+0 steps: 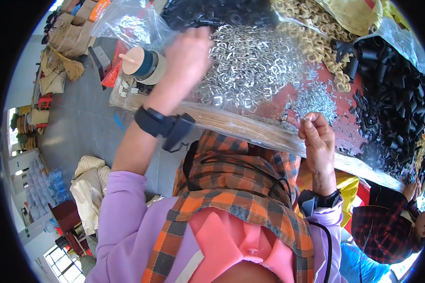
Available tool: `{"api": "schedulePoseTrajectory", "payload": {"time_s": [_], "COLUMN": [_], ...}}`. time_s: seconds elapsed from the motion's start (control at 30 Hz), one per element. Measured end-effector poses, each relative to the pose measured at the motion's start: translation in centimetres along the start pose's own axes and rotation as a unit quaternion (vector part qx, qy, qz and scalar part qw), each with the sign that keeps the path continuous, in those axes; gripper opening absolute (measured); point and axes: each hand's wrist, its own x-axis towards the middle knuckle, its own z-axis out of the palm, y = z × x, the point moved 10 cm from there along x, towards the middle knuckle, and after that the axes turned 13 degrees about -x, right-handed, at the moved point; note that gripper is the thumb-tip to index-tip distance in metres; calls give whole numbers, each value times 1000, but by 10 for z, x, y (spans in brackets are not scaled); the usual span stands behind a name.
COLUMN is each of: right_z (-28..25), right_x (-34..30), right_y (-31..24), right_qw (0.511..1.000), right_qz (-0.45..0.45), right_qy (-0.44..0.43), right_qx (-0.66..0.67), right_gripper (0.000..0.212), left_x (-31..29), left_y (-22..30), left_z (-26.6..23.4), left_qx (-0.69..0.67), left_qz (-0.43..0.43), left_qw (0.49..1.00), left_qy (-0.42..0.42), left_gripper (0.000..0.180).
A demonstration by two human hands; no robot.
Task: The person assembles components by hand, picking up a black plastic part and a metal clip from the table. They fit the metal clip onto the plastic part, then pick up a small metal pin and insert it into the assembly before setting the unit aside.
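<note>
My left hand [190,56] reaches over the table's left side, at the near left of dark plastic parts [222,13] heaped at the back. It is smeared by motion and its fingertips are hidden, so what it holds does not show. Beside it spreads a pile of shiny bent metal clips [250,66]. At the table's front edge, my right hand [318,134] is closed in a pinch, thumb against the fingers; anything between them is too small to make out. Just beyond that hand lies a heap of tiny silvery metal pieces [315,101].
Tan plastic pieces [311,40] and black tubular parts [387,80] are heaped at the back right. A lidded cup [144,66] stands by my left forearm. A wooden rail [250,127] edges the table. Another person [378,228] works at the far right.
</note>
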Motion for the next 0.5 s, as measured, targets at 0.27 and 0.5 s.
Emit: {"api": "schedulePoseTrajectory", "payload": {"time_s": [0.27, 0.5], "right_z": [-6, -15], "right_x": [-1, -8], "right_y": [11, 11], "right_qw": [1000, 1000], "right_qz": [5, -9], "right_qy": [2, 12], "right_qx": [9, 13], "right_gripper": [9, 8], "left_x": [-11, 0], "left_y": [-70, -74], "left_z": [62, 73], "left_qx": [174, 200], "left_qz": [-112, -79], "left_qw": [942, 944], "left_qy": [-263, -251], "left_gripper": [16, 17]}}
